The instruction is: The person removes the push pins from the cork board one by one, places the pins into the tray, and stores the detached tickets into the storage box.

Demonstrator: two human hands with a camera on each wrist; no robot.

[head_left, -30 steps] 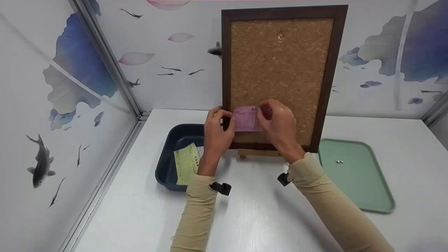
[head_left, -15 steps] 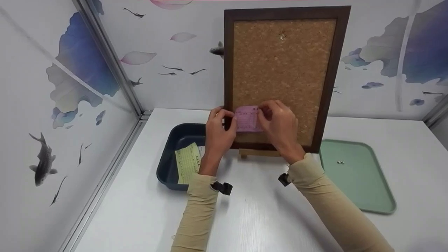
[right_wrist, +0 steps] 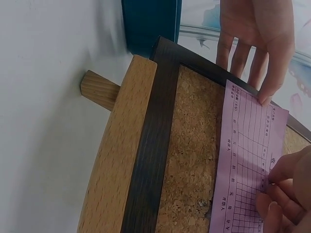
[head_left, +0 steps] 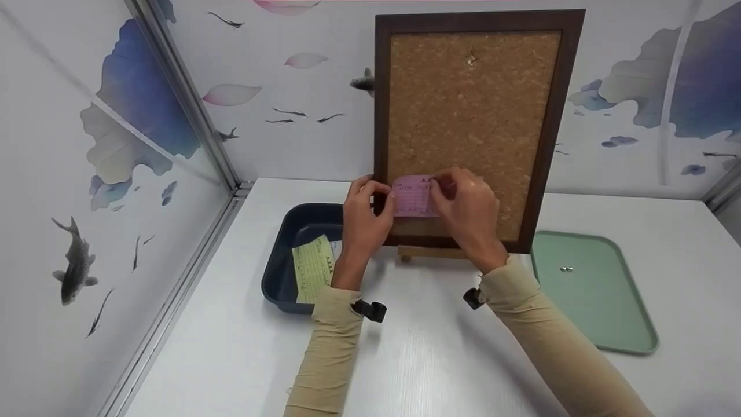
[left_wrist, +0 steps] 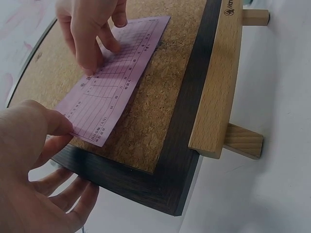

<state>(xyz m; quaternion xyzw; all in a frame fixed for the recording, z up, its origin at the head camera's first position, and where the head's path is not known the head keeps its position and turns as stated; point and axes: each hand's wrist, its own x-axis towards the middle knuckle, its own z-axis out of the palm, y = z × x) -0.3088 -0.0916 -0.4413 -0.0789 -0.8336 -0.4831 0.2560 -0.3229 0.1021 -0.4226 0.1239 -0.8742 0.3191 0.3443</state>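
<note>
A pink printed receipt slip [head_left: 412, 197] lies against the lower left of a dark-framed corkboard [head_left: 469, 116]. My left hand [head_left: 366, 223] holds its left end at the frame's edge: in the left wrist view the thumb [left_wrist: 59, 124] rests on the slip, and other fingers reach behind the frame. My right hand [head_left: 470, 214] has thumb and index finger together at the slip's upper edge. From the right wrist view, those curled fingertips [right_wrist: 265, 201] overlap the slip's printed face. Whatever lies between them is hidden.
A dark blue bin [head_left: 278, 263] at the left holds a yellow slip [head_left: 314, 266] and a whitish paper. On the right, a green tray [head_left: 596, 301] bears small shiny silver pieces [head_left: 566, 269]. A wooden stand [left_wrist: 218, 92] supports the board. Patterned walls enclose the white table.
The head view has shifted slightly, so the scene sits a little further right. Both hands and the pink receipt slip keep nearly the same place on the corkboard.
</note>
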